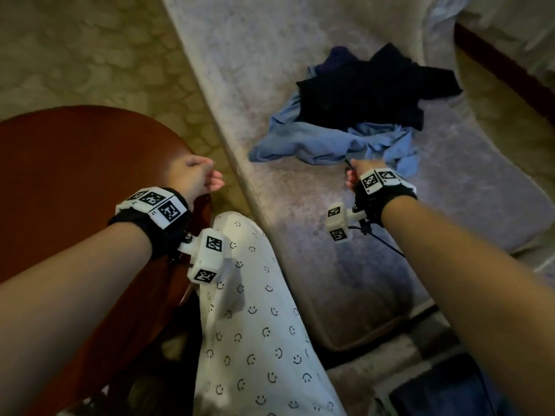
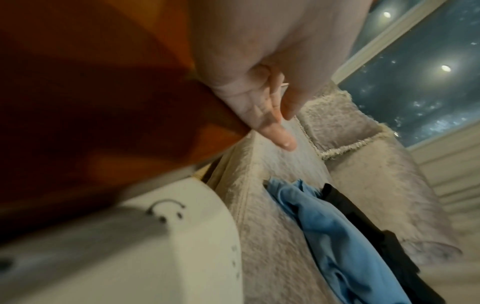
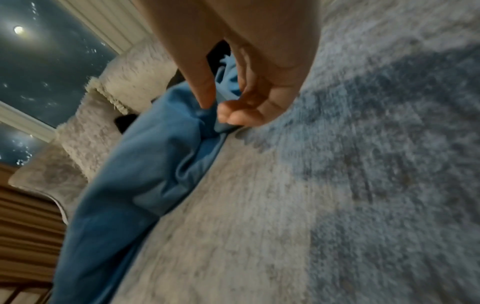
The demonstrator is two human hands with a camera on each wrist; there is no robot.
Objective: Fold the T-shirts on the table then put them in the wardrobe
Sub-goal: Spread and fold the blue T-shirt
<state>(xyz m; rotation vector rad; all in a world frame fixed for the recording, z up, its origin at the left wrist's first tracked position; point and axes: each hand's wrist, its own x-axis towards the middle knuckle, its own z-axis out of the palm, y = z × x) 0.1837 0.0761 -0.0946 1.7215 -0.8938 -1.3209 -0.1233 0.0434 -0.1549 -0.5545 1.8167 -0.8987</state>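
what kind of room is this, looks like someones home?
Most likely a home living room or bedroom: a velvety grey upholstered seat with fringed cushions, a pile of T-shirts on it, a patterned carpet and a round wooden table.

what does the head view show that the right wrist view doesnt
Only the head view shows the left hand, empty beside the red-brown chair, the smiley-print trouser leg and the whole dark T-shirt lying on the blue T-shirt.

Only the right wrist view shows the pinch up close: thumb and fingers closed on a fold of blue cloth, plus a dark window and fringed cushions.

Both show the right hand at the blue T-shirt's near edge on the grey cloth-covered table.
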